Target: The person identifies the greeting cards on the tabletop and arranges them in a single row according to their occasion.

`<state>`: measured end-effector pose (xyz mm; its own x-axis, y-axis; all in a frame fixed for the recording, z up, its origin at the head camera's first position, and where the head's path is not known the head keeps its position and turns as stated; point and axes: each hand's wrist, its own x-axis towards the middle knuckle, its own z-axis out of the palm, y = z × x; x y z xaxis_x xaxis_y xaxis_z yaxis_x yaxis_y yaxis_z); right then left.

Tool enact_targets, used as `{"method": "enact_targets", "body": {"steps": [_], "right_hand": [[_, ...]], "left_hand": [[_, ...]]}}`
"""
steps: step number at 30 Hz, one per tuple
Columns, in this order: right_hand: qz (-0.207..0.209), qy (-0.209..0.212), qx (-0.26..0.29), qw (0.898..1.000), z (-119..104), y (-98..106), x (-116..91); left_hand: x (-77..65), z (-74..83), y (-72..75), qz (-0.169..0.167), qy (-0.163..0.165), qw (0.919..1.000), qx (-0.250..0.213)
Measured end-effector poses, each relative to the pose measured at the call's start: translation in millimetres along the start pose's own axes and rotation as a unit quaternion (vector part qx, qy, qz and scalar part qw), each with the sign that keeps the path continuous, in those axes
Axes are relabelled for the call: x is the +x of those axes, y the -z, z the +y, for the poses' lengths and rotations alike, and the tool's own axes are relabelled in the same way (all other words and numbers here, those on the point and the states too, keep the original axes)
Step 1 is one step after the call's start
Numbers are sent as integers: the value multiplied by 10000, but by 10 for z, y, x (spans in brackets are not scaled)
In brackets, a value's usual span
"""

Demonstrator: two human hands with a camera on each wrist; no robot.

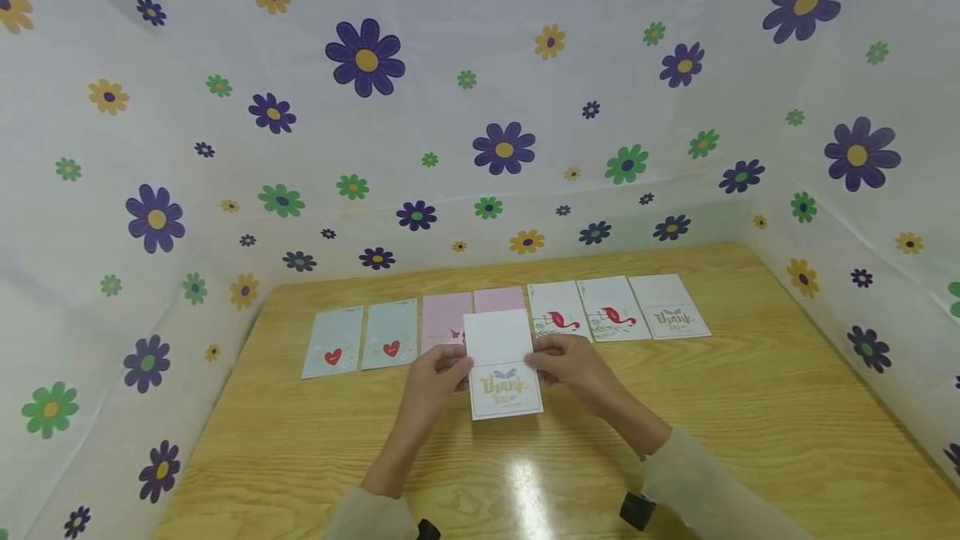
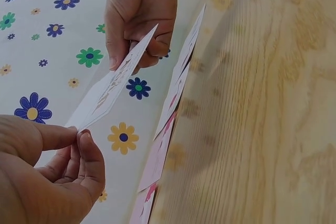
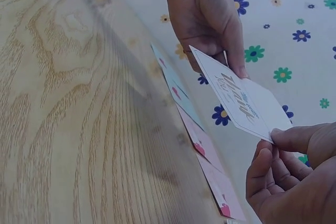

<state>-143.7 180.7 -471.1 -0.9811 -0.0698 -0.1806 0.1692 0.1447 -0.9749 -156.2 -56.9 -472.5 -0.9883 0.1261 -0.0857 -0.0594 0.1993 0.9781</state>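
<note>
Both hands hold up a white "Thank You" card over the table, its gold lettering on the lower half. My left hand pinches its left edge between thumb and fingers. On the opposite edge, my right hand pinches it the same way. The wrist views show the card tilted, with the thumbs on its printed face. Behind it, two pink cards lie on the table, partly covered by the held card and the left hand in the head view. A matching "Thank You" card lies at the row's right end.
Two light blue cards with red hearts lie at the row's left. Two white flamingo cards lie right of the pink ones. The wooden table meets a flower-patterned cloth at the back and sides.
</note>
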Motion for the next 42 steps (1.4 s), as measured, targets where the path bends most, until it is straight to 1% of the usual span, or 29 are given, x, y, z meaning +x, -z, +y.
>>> {"method": "enact_targets", "body": {"steps": [2, 7, 12, 19, 24, 28, 34, 38, 42], "right_hand": [[80, 3, -59, 10000, 4, 20, -8], [170, 50, -136, 9997, -6, 82, -34], [341, 12, -194, 9992, -1, 141, -46], [563, -88, -423, 9975, -8, 225, -71], [639, -119, -324, 9974, -5, 285, -63], [782, -156, -288, 9964, -9, 339, -47], [984, -143, -285, 9946, -25, 449, -47], [1007, -112, -110, 9948, -27, 524, -60], [1051, -107, 40, 9944, -23, 582, -69]], "left_hand": [[9, 4, -29, -6, 31, 10000, 5], [41, 6, -99, -47, -15, 10000, -2], [79, 26, -195, 24, -68, 10000, -47], [122, 48, -324, 126, -105, 9997, -180], [144, 52, -410, 171, -242, 9992, -273], [162, 78, -489, 244, -343, 9984, -386], [206, 98, -620, 339, -318, 9965, -701], [230, 114, -704, 391, -329, 9956, -785], [219, 202, -771, 389, -373, 9950, -839]]}}
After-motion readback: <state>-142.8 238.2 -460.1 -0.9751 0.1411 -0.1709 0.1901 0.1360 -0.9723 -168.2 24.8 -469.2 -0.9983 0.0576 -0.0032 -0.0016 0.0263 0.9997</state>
